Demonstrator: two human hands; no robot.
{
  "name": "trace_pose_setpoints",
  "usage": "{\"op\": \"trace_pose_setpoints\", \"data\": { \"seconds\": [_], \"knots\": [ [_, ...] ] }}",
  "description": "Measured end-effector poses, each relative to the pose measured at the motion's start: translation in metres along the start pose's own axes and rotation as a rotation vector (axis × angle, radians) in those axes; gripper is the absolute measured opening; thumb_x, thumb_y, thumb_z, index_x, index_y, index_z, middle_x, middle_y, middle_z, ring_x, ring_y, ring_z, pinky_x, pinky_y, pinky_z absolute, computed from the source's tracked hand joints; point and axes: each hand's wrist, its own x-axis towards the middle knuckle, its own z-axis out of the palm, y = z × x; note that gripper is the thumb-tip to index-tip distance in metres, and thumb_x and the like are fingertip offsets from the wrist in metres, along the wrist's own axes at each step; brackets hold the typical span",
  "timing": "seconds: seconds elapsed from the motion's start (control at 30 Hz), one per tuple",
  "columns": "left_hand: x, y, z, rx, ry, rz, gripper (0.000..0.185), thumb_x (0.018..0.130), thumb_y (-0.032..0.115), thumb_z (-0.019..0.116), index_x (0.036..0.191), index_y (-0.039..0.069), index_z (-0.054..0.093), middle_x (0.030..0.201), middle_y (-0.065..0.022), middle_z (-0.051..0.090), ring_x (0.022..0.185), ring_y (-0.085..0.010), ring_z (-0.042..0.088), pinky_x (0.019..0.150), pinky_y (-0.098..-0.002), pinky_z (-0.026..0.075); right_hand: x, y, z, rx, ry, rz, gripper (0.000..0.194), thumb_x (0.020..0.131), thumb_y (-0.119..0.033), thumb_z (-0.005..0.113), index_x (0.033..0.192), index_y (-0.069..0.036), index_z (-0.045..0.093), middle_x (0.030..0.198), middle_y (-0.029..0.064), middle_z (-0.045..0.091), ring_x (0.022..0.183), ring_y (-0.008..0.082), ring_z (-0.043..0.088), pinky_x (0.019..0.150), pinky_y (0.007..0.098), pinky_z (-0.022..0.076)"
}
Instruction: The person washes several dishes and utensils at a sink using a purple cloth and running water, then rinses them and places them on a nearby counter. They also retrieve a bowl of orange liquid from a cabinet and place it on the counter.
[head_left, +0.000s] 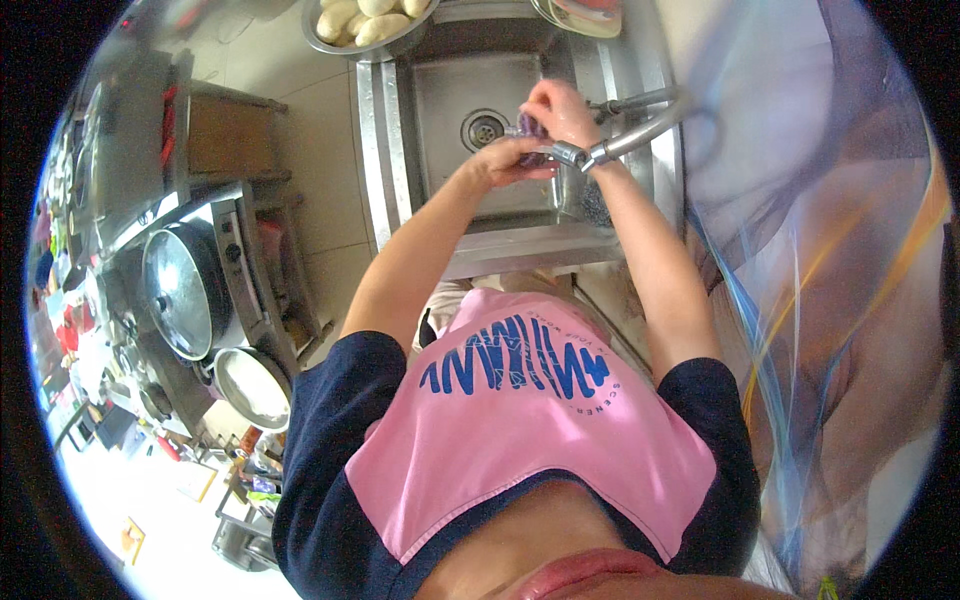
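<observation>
My left hand and my right hand are close together over a stainless steel sink. Between them they hold a small purple item, mostly covered by the fingers, so I cannot tell exactly what it is. My left hand is around its lower part, palm side up, and my right hand grips it from above. The metal spout of a faucet lies right beside both hands, passing over my right wrist. Left of the hands is the drain strainer in the sink floor.
A metal bowl of pale peeled tubers stands at the sink's far left corner. A plate sits at the far right. A dark mesh-like thing is near the sink's right side. Left are a lidded pan and a white-lined pan.
</observation>
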Motion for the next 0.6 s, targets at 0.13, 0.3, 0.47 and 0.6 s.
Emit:
{"op": "trace_pose_setpoints", "data": {
  "seconds": [0.13,0.3,0.47,0.6],
  "knots": [
    [0.055,-0.029,-0.014,-0.552,0.109,0.126,0.015,0.081,0.007,0.060,0.092,0.000,0.053,0.089,-0.0152,0.060,0.078,-0.0255,0.061,0.064,-0.0360,0.055,0.005,0.013,-0.021,-0.704,0.029,-0.065,0.012,0.080,-0.008,0.052,0.081,-0.001,0.061,0.086,0.0173,0.059,0.087,0.0331,0.058,0.075,0.0418,0.0484],
    [0.067,-0.037,0.012,-0.434,0.278,0.139,0.011,0.079,0.007,0.062,0.081,0.001,0.053,0.071,-0.0101,0.055,0.062,-0.0211,0.057,0.054,-0.0319,0.052,-0.001,0.021,-0.031,-0.853,-0.135,-0.043,0.016,0.078,-0.006,0.046,0.078,0.000,0.062,0.081,0.0184,0.061,0.078,0.0341,0.061,0.065,0.0432,0.0515],
    [0.032,-0.055,-0.020,-0.113,0.325,-0.185,0.012,0.077,0.011,0.065,0.074,0.005,0.055,0.064,-0.0047,0.054,0.053,-0.0149,0.053,0.047,-0.0260,0.049,-0.028,0.027,-0.030,-0.878,-0.052,-0.087,0.015,0.078,-0.006,0.045,0.080,-0.002,0.060,0.084,0.0154,0.060,0.085,0.0313,0.057,0.072,0.0404,0.0499],
    [-0.012,-0.046,-0.067,-0.039,0.297,-0.254,0.013,0.077,0.012,0.066,0.074,0.006,0.055,0.065,-0.0028,0.054,0.052,-0.0124,0.052,0.044,-0.0217,0.047,-0.056,0.029,0.002,-0.872,0.351,-0.336,0.022,0.085,-0.010,0.043,0.105,-0.003,0.048,0.112,0.0123,0.047,0.098,0.0271,0.049,0.079,0.0383,0.0426]
  ]
}}
